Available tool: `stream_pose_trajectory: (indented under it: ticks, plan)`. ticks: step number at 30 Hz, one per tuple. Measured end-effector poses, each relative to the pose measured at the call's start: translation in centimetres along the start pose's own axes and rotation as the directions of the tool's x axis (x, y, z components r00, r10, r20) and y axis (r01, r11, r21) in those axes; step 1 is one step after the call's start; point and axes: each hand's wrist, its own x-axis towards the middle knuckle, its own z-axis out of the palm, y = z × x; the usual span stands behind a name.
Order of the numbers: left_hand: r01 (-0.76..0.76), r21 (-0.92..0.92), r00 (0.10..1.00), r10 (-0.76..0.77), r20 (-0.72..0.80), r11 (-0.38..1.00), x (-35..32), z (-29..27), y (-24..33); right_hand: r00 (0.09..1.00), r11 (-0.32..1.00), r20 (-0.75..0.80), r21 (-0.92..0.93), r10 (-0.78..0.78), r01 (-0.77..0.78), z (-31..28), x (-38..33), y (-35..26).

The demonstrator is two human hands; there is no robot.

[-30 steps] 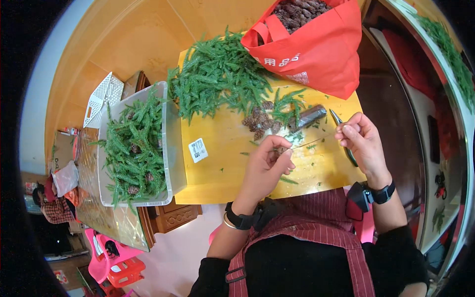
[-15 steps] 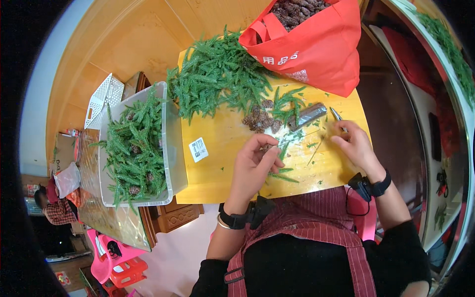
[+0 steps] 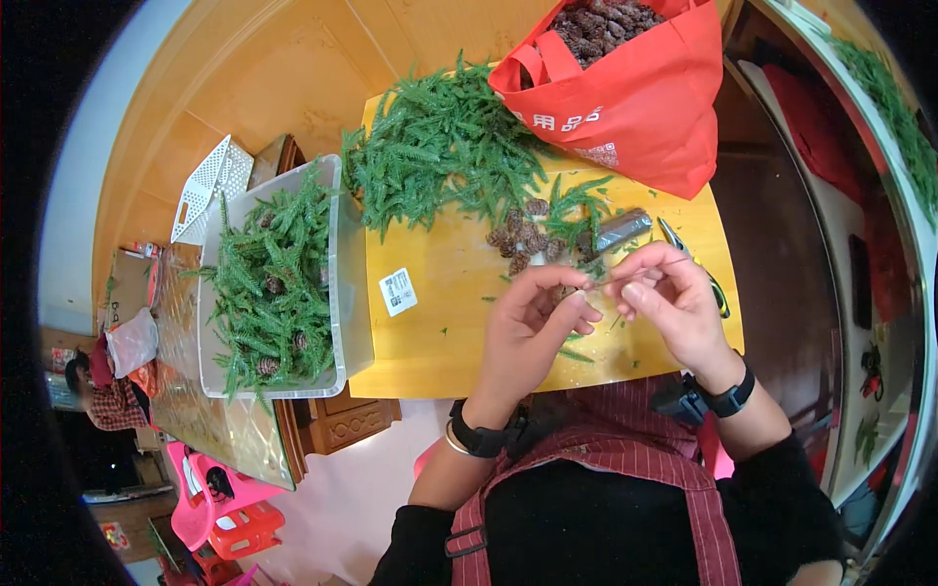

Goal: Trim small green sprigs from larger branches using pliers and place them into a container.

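Head | left hand (image 3: 532, 327), right hand (image 3: 669, 298) pinch thin sprig (image 3: 608, 281) | feathery green pile (image 3: 440, 156)

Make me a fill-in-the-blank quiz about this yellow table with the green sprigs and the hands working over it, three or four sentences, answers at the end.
1. The red fabric bag at the far edge of the yellow table is filled with brown pine ____.
2. The clear plastic bin left of the table holds ____ needle sprigs.
3. The left hand and right hand meet over the table, each wrist wearing a ____ band.
4. A loose pile of green sprigs lies on the table beside the ____ bag.

Missing words: cones; green; black; red
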Motion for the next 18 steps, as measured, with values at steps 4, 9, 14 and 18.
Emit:
stream_pose_trajectory:
  ticks: [4, 9, 14, 18]
  plan:
    - [0.009, -0.012, 0.998, -0.010, -0.066, 1.000, -0.3, 0.3, 0.6, 0.997, 0.994, -0.051, -0.087, -0.064, 0.059, 0.3, 0.1, 0.1]
    - [-0.025, -0.076, 0.995, 0.018, -0.100, 0.997, -0.1, 0.3, 0.8, 0.993, 0.994, -0.085, 0.063, -0.087, 0.093, -0.5, 0.1, 0.4]
    - [-0.054, -0.073, 0.993, 0.046, -0.107, 0.996, -0.4, 0.2, 0.0, 0.994, 0.974, -0.035, 0.202, -0.101, 0.106, 0.9, 0.0, 1.5]
    - [-0.063, -0.138, 0.991, 0.046, -0.122, 0.988, -0.4, 0.9, 0.2, 0.993, 0.933, -0.019, 0.342, -0.115, 0.115, 1.2, 0.1, 2.2]
